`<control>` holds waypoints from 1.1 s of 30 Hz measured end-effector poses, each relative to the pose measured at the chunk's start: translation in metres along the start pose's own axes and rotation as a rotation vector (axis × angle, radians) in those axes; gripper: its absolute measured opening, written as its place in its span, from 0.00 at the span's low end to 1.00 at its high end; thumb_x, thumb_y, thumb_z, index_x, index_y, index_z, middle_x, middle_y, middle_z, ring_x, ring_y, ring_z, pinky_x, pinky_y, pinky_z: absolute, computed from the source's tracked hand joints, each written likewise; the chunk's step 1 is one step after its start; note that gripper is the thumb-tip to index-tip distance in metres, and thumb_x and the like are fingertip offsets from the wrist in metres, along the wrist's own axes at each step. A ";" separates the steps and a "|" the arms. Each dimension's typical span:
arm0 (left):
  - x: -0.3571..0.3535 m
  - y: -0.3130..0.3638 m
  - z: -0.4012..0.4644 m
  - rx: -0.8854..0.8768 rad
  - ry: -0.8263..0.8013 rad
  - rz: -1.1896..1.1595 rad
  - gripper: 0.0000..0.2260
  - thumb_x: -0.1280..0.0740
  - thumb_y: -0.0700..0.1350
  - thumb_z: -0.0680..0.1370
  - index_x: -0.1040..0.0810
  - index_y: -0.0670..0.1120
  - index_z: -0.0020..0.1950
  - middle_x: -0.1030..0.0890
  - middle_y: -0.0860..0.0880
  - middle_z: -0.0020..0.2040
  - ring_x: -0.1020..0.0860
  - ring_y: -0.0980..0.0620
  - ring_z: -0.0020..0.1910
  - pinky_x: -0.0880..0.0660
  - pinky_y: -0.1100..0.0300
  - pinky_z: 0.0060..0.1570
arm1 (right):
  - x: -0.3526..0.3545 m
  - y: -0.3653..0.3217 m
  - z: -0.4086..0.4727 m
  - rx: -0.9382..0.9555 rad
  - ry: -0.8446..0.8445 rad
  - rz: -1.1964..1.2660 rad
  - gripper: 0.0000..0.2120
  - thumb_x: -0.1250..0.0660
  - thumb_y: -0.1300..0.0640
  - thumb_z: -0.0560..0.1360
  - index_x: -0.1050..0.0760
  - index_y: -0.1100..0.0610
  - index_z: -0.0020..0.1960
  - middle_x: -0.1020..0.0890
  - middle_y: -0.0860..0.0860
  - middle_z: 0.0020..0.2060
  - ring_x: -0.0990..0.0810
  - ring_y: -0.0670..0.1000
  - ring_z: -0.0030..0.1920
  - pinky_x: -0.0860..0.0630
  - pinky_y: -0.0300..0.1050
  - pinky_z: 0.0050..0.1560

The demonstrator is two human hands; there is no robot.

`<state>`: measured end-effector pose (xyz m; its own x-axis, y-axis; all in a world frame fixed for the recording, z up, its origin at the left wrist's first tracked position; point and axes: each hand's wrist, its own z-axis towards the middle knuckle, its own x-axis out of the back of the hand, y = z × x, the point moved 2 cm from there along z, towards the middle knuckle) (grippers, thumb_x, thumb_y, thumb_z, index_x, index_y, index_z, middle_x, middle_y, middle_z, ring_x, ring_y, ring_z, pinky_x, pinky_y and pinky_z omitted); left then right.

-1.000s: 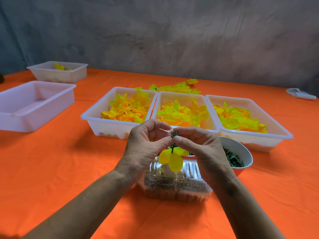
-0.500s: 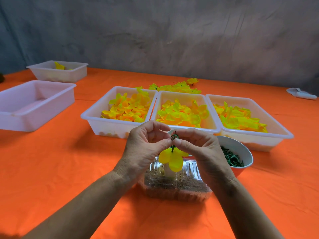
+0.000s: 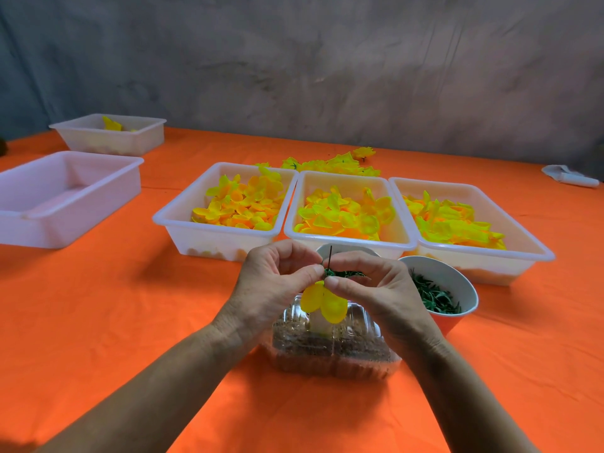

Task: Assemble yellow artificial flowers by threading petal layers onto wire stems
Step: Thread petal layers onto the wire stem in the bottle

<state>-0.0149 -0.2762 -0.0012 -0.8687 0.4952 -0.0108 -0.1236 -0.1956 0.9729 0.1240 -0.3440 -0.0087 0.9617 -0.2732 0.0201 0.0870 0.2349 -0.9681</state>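
Three petal trays [image 3: 225,238] sit at twelve o'clock. Left hand [image 3: 271,282] and right hand [image 3: 376,289] pinch the wire stem [image 3: 330,255], yellow petal layer [image 3: 323,302] hanging beneath. Keep the wire upright and slide gently.

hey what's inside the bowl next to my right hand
The bowl holds a heap of small green pieces. The right hand covers its near-left side, so what lies there cannot be seen.

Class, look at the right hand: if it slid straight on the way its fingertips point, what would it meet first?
Probably the left hand: the right hand points leftward at it, fingertips almost touching around the wire stem.
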 end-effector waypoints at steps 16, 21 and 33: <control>-0.004 0.004 -0.002 0.050 -0.001 0.053 0.09 0.31 0.30 0.71 0.20 0.43 0.39 0.18 0.45 0.39 0.22 0.54 0.39 0.25 0.62 0.43 | 0.003 0.004 0.001 0.062 -0.010 -0.054 0.12 0.27 0.58 0.64 0.17 0.61 0.46 0.16 0.55 0.45 0.18 0.52 0.47 0.21 0.48 0.48; -0.004 0.003 -0.002 0.075 0.023 0.055 0.08 0.30 0.30 0.71 0.20 0.43 0.39 0.19 0.44 0.38 0.22 0.52 0.38 0.24 0.60 0.43 | 0.001 0.004 0.000 0.045 0.031 -0.024 0.12 0.27 0.59 0.62 0.17 0.59 0.45 0.15 0.55 0.42 0.17 0.52 0.41 0.21 0.46 0.44; 0.000 0.000 0.002 0.113 0.014 0.119 0.07 0.28 0.33 0.70 0.18 0.43 0.36 0.18 0.44 0.36 0.21 0.54 0.36 0.24 0.66 0.38 | 0.004 0.003 0.001 0.039 -0.017 -0.129 0.06 0.26 0.63 0.68 0.16 0.53 0.42 0.15 0.53 0.44 0.19 0.53 0.42 0.23 0.49 0.44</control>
<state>-0.0143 -0.2745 -0.0009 -0.8808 0.4620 0.1037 0.0346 -0.1555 0.9872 0.1286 -0.3437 -0.0117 0.9460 -0.2882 0.1485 0.2202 0.2351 -0.9467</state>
